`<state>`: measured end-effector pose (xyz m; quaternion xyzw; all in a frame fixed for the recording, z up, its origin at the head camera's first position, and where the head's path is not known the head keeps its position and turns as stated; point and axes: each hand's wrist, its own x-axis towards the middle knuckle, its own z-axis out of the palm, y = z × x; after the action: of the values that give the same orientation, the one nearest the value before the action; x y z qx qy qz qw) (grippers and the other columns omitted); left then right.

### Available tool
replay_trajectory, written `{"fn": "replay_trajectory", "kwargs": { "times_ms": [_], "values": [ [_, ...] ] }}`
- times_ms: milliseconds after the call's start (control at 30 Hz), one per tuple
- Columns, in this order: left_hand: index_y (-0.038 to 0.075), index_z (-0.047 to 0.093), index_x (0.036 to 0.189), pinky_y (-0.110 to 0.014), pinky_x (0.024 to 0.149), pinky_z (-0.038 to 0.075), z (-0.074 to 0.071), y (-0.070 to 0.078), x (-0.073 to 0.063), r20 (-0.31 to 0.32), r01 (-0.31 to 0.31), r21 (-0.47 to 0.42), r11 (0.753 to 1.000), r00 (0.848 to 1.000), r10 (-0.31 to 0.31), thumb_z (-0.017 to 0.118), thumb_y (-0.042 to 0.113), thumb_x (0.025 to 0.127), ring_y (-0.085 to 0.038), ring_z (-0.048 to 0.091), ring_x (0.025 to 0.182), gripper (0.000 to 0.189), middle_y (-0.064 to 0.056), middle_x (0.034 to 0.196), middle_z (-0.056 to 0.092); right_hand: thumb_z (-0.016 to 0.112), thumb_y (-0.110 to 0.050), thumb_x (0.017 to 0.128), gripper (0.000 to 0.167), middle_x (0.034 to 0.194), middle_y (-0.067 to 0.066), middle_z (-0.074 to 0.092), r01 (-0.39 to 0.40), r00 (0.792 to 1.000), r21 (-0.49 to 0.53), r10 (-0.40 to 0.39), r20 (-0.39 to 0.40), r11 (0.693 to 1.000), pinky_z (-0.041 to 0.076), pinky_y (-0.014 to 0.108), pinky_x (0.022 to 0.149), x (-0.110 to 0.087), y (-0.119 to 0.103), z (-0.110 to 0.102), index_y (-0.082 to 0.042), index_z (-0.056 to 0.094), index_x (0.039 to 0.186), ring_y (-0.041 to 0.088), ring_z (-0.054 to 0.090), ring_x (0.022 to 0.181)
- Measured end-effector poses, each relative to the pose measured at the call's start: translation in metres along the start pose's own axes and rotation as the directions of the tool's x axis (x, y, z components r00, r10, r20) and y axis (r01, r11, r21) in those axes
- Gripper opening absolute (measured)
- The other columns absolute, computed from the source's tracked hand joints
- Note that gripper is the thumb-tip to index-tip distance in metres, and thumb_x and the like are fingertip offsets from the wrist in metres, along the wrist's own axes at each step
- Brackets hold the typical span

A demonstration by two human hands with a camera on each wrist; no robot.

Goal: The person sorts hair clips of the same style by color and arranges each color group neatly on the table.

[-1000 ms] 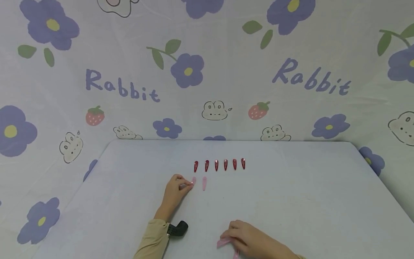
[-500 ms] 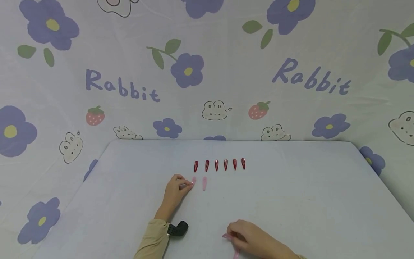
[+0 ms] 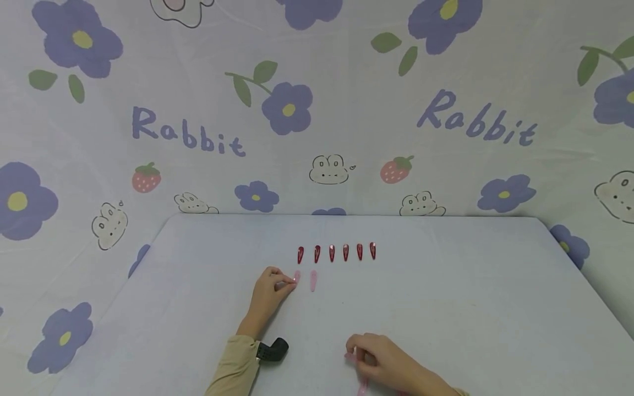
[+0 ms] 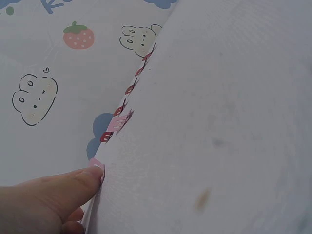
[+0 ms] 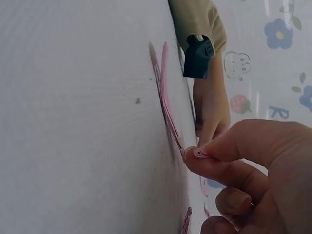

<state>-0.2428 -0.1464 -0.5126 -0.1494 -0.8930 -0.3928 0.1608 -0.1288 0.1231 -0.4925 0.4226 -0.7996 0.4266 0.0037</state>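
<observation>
My left hand pinches the near end of a pink snap hair clip on the white table. In the left wrist view the thumb covers part of that clip. A second pink clip lies just to its right. Near the front of the table, my right hand pinches another pink hair clip between thumb and index finger, mostly hidden by them. Below that hand lies a further pink clip, long and slightly bent in the right wrist view.
Several dark red hair clips stand in a row beyond the pink ones. One more clip shows at the bottom of the right wrist view. A black wrist camera sits at the left sleeve. A patterned cloth hangs behind the table.
My right hand has drawn the pink clip up and slightly to the right, turning it so less of it shows. The left hand stays in place on its clip.
</observation>
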Motion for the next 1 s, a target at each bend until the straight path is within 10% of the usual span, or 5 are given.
{"fn": "replay_trajectory", "kwargs": {
  "times_ms": [233, 667, 1000],
  "values": [
    [0.006, 0.070, 0.074, -0.031, 0.063, 0.045, 0.000, 0.000, -0.002, -0.005, -0.003, -0.006, 1.000, 1.000, 0.003, 0.074, 0.010, 0.072, -0.016, 0.049, 0.071, 0.007, -0.002, 0.083, 0.049, 0.057, 0.004, 0.075, 0.027, 0.070, -0.016, 0.046, -0.043, 0.997, -0.032, 0.045, 0.063, 0.999, 0.038, 0.017, 0.057, 0.005, -0.005, -0.004, -0.014, 0.050, 0.094, -0.001, 0.040, 0.062],
    [0.006, 0.070, 0.075, -0.028, 0.060, 0.042, 0.000, -0.001, 0.001, -0.006, -0.038, 0.010, 0.999, 0.999, 0.038, 0.074, 0.011, 0.073, -0.014, 0.047, 0.068, 0.007, -0.003, 0.084, 0.049, 0.057, 0.011, 0.076, 0.026, 0.058, 0.008, 0.055, -0.202, 0.978, 0.267, 0.207, 0.007, 0.942, 0.031, 0.017, 0.046, 0.014, -0.019, -0.019, -0.006, 0.050, 0.095, -0.002, 0.033, 0.049],
    [0.006, 0.070, 0.075, -0.028, 0.059, 0.042, -0.001, 0.001, 0.001, 0.000, -0.032, 0.012, 0.999, 0.999, 0.032, 0.074, 0.011, 0.073, -0.013, 0.047, 0.064, 0.007, -0.004, 0.085, 0.050, 0.055, 0.012, 0.077, 0.019, 0.061, 0.013, 0.058, -0.327, 0.939, 0.166, 0.340, -0.053, 0.930, 0.035, 0.023, 0.055, 0.053, -0.019, -0.060, 0.000, 0.049, 0.091, 0.009, 0.044, 0.053]
  ]
}}
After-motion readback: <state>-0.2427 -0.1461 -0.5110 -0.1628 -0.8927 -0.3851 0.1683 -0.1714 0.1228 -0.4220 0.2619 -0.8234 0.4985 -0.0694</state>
